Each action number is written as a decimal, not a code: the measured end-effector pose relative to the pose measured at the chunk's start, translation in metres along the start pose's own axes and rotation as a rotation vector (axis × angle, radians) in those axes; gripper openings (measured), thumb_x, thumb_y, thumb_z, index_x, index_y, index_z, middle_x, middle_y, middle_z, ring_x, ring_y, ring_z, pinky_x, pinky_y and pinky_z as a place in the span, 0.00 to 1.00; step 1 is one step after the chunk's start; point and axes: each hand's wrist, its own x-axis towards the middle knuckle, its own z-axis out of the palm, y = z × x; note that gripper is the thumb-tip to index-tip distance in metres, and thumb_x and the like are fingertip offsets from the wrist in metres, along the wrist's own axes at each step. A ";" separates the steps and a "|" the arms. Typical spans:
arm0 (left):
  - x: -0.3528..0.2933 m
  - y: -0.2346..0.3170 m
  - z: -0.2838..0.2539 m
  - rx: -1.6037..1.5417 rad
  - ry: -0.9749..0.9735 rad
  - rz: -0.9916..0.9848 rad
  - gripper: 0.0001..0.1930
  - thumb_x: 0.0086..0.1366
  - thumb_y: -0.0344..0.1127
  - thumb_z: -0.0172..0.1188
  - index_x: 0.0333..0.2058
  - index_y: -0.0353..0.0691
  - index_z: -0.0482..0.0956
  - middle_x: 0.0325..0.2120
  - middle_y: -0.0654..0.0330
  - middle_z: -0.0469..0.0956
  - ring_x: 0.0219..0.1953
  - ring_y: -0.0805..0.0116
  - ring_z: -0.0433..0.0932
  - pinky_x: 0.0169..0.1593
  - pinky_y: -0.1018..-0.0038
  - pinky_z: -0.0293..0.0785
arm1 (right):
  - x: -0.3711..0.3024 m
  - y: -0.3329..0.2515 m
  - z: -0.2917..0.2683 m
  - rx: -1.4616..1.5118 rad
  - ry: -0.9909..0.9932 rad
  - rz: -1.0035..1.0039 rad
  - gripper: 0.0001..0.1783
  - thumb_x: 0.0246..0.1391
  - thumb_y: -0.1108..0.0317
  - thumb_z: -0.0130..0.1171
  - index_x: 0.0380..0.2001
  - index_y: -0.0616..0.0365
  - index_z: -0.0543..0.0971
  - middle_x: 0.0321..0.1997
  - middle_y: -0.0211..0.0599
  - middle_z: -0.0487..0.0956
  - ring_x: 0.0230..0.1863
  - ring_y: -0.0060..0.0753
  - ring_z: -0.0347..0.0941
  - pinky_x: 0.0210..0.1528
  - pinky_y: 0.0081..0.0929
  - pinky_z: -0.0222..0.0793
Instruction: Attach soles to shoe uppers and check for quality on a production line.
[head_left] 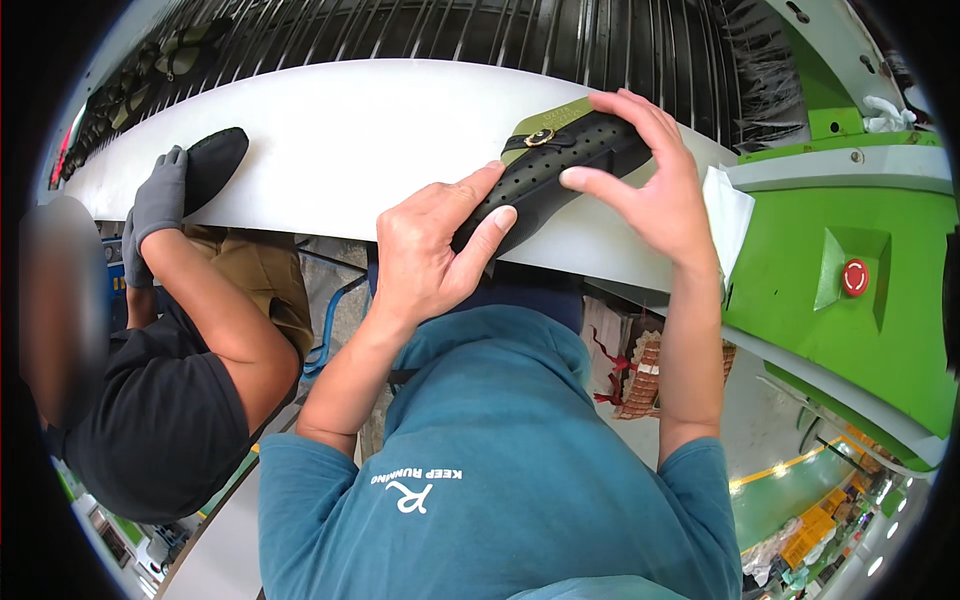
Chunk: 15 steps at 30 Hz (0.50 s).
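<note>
A black shoe (560,170) with rows of small holes, a strap and a round buckle is held above the white tabletop (400,110). An olive-green last (572,110) shows in its opening. My left hand (440,240) grips the lower left end between thumb and fingers. At the upper right end, my right hand (655,170) curves round the shoe, fingers over the far side and thumb near the close side. The shoe lies tilted, running from lower left to upper right.
A co-worker's grey-gloved hand (163,190) holds a dark sole-shaped piece (215,172) at the left. Behind the table runs a bed of metal rollers (450,35). To the right stands a green machine (850,330) with a red button (855,277); a white sheet (727,215) hangs beside it.
</note>
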 end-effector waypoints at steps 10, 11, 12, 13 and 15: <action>-0.002 -0.001 0.006 0.118 0.012 0.070 0.22 0.66 0.38 0.75 0.55 0.32 0.88 0.24 0.50 0.84 0.22 0.58 0.82 0.30 0.65 0.78 | 0.001 0.009 -0.009 0.163 -0.005 0.019 0.25 0.54 0.69 0.78 0.56 0.57 0.86 0.58 0.37 0.86 0.60 0.35 0.81 0.67 0.33 0.74; -0.002 -0.001 0.007 0.108 0.017 0.068 0.22 0.66 0.38 0.75 0.55 0.32 0.88 0.24 0.50 0.84 0.22 0.58 0.82 0.29 0.65 0.78 | 0.001 0.009 -0.009 0.139 -0.001 0.015 0.24 0.54 0.69 0.78 0.55 0.57 0.86 0.58 0.37 0.86 0.59 0.34 0.81 0.67 0.33 0.74; -0.001 -0.001 0.008 0.095 0.024 0.069 0.23 0.65 0.37 0.75 0.56 0.32 0.88 0.23 0.51 0.84 0.22 0.58 0.82 0.29 0.66 0.78 | 0.001 0.009 -0.010 0.111 0.002 0.012 0.24 0.54 0.69 0.78 0.55 0.57 0.86 0.58 0.36 0.86 0.58 0.34 0.82 0.66 0.33 0.74; 0.000 -0.003 0.009 0.094 0.022 0.070 0.23 0.65 0.37 0.75 0.56 0.32 0.88 0.23 0.51 0.84 0.22 0.58 0.82 0.29 0.66 0.78 | 0.003 0.012 -0.013 0.110 0.004 0.013 0.24 0.54 0.69 0.78 0.55 0.57 0.86 0.58 0.36 0.86 0.58 0.34 0.82 0.66 0.33 0.74; 0.001 -0.007 0.010 0.084 0.058 0.136 0.21 0.66 0.38 0.76 0.54 0.33 0.88 0.22 0.52 0.83 0.21 0.58 0.82 0.28 0.67 0.77 | 0.008 0.023 -0.022 0.322 -0.132 0.143 0.23 0.55 0.69 0.79 0.54 0.57 0.87 0.57 0.35 0.86 0.58 0.32 0.82 0.66 0.32 0.75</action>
